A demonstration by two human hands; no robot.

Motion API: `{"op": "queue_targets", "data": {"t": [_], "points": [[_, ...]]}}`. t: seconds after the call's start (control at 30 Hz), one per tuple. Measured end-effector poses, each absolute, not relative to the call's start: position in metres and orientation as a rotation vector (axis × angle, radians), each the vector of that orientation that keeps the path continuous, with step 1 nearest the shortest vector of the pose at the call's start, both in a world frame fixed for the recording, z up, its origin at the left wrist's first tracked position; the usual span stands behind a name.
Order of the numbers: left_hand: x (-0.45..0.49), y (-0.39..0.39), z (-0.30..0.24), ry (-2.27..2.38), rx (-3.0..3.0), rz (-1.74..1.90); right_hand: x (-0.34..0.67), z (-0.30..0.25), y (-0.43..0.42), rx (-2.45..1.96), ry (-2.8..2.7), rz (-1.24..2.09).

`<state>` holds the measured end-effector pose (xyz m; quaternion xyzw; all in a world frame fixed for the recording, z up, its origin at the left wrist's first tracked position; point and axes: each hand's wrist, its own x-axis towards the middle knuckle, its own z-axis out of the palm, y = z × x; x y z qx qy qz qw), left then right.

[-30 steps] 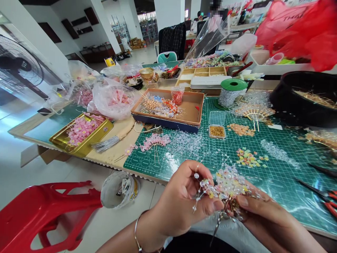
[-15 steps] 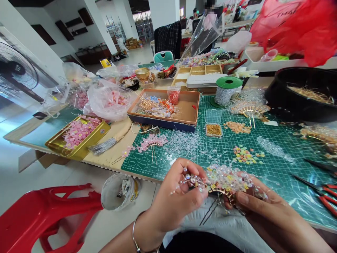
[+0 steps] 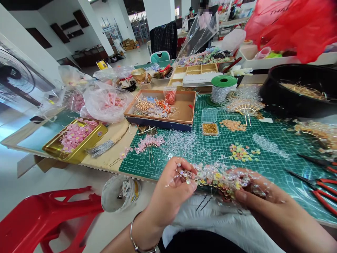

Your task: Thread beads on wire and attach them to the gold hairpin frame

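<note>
By the green mat (image 3: 143, 171), my left hand (image 3: 168, 196) and right hand (image 3: 265, 203) pinch the beaded hairpiece (image 3: 214, 176) at both ends; light, even support should keep it unbent.

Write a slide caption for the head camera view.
Left hand and right hand hold a beaded ornament near a green cutting mat scattered with clear beads.

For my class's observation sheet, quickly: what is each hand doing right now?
Left hand: closed, thumb and fingers holding one end of the beaded ornament.
Right hand: closed, holding the ornament's other end.
</note>
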<state>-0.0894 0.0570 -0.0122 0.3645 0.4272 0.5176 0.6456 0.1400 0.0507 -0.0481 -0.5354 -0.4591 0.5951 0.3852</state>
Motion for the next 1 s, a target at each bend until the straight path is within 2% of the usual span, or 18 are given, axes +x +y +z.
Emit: {"op": "queue_targets", "data": {"t": [0.2,0.53,1.0], "points": [[-0.089,0.057,-0.013,0.974,0.849,1.160,0.144,-0.053,0.051,-1.360,-1.129,1.606],[-0.093,0.055,-0.017,0.750,0.908,1.199,0.133,-0.033,0.043,-1.492,-1.090,1.423],[-0.091,0.048,-0.003,0.689,0.995,1.160,0.126,-0.028,0.052,-1.172,-0.615,1.875]]}}
